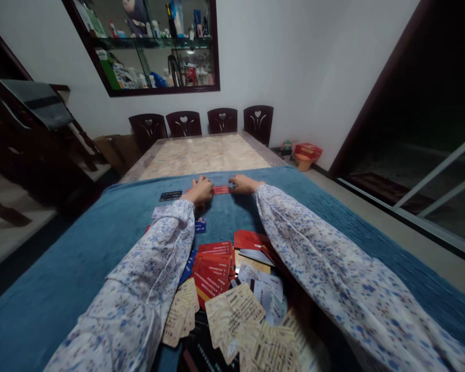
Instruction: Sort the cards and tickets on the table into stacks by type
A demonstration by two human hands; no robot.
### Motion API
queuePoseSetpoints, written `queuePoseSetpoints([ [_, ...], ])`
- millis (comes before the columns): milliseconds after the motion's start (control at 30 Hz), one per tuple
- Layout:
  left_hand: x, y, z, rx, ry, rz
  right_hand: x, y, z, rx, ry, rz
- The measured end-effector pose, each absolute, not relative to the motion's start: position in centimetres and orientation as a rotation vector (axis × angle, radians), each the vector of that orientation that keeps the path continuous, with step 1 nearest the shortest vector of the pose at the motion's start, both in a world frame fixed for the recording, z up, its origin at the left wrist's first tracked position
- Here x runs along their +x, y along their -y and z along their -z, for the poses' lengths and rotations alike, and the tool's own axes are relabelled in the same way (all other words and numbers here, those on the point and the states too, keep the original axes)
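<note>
Both my arms, in floral sleeves, reach far forward over a blue cloth (81, 243). My left hand (200, 191) and my right hand (243, 184) each pinch one end of a red card (221, 189) lying flat on the cloth near its far edge. A black card (170, 196) lies just left of my left hand. Close to me sits a spread of several cards: red ones (213, 268), beige ones (234, 315), whitish ones (265, 289) and a blue one (200, 225).
Beyond the cloth the marble tabletop (201, 155) runs to several dark chairs (184, 123) at the wall. A cabinet with bottles (155, 46) hangs above. A red basket (308, 153) stands on the floor at right, by a sliding glass door (437, 181).
</note>
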State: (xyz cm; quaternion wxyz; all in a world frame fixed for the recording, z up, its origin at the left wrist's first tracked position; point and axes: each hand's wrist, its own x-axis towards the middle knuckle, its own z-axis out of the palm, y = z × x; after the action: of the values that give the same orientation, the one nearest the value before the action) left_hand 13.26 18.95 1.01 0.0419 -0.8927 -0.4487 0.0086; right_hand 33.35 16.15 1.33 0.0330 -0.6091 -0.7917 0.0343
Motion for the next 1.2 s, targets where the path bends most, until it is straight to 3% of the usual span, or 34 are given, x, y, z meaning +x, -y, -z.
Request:
queuePoseSetpoints([
  [500,14.8,-11.8,-1.8,-2.794,1.030,0.341,37.0,-8.7,-2.8,-1.832,2.393,0.012],
  [1200,18.5,-1.4,-0.7,-2.914,0.650,0.431,42.7,3.7,0.6,-1.705,2.359,0.181],
])
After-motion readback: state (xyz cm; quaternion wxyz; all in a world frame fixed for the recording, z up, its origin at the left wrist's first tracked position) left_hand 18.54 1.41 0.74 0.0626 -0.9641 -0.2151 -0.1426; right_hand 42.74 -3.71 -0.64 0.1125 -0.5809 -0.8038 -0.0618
